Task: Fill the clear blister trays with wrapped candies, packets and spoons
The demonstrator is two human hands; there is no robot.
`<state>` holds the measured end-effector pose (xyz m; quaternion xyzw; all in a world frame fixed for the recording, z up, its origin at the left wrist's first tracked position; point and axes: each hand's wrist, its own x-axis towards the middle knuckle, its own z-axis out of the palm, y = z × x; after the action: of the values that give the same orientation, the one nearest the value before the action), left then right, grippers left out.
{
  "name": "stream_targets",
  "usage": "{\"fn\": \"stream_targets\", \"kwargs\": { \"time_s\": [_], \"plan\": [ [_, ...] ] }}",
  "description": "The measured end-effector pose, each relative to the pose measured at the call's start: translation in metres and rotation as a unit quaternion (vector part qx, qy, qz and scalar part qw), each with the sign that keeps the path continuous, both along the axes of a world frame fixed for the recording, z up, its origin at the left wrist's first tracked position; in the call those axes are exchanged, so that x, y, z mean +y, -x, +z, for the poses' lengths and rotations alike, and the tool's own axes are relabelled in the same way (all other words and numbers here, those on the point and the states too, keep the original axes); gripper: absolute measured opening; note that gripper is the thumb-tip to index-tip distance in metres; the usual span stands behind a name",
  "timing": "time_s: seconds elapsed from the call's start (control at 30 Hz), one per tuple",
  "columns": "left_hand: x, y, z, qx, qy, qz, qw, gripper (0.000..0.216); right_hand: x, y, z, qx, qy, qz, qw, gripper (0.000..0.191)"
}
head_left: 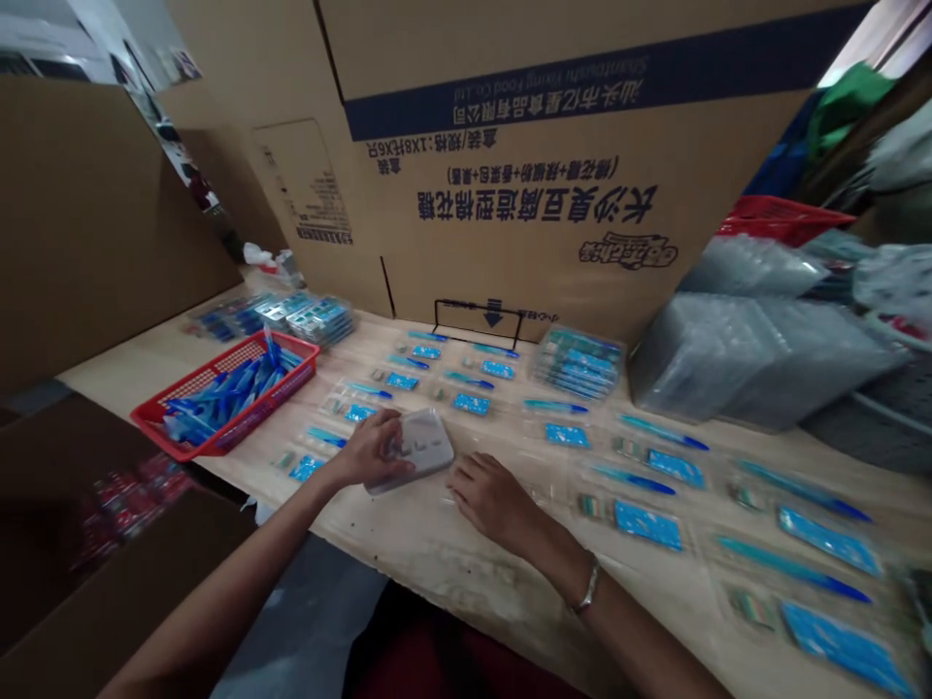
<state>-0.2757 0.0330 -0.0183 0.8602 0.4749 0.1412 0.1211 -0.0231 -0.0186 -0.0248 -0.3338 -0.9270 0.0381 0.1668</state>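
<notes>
A shallow whitish plastic tray (429,445) with small pieces in it sits in front of me, slightly tilted. My left hand (375,449) is closed round its left side, with the fingers bent over the inside. Just to the right of the tray, my right hand (495,497) rests low over the table with its fingers bent together. What lies under those fingertips is hidden. Around both hands are clear plastic trays, each with a blue pen (637,478), a blue speckled packet (648,524) and a small striped piece (595,506).
A red basket (225,393) of blue pens stands at the left. Filled packs (320,318) are stacked behind it, and another stack (579,361) is at the back. Clear plastic cases (717,359) are piled at the right. A large cardboard box (539,223) walls off the back.
</notes>
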Motion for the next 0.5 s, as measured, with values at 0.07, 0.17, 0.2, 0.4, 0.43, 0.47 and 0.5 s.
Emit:
{"fn": "stream_targets", "kwargs": {
  "time_s": [0.07,0.17,0.2,0.4,0.43,0.47,0.5],
  "plan": [
    [-0.001,0.000,-0.001,-0.002,-0.007,-0.001,1.000,0.035,0.011,0.008,-0.001,0.005,0.005,-0.003,1.000,0.009],
    [-0.002,-0.001,-0.001,-0.001,-0.007,0.004,1.000,0.034,0.030,0.022,0.001,-0.003,0.022,0.008,1.000,0.011],
    [-0.002,-0.002,0.000,-0.001,-0.005,0.007,1.000,0.034,0.035,0.027,0.003,-0.010,0.028,0.017,0.999,0.011],
    [-0.004,-0.006,0.005,-0.012,0.008,0.020,1.000,0.034,0.053,0.047,0.019,-0.054,0.038,0.065,0.996,0.015],
    [-0.004,-0.006,0.005,-0.014,0.008,0.022,1.000,0.034,0.055,0.049,0.021,-0.063,0.039,0.068,0.995,0.015],
    [-0.005,-0.006,0.005,-0.014,0.007,0.024,1.000,0.034,0.056,0.051,0.022,-0.071,0.040,0.072,0.994,0.015],
    [-0.004,-0.006,0.005,-0.014,0.006,0.027,1.000,0.034,0.058,0.052,0.023,-0.079,0.039,0.074,0.993,0.016]
  ]
}}
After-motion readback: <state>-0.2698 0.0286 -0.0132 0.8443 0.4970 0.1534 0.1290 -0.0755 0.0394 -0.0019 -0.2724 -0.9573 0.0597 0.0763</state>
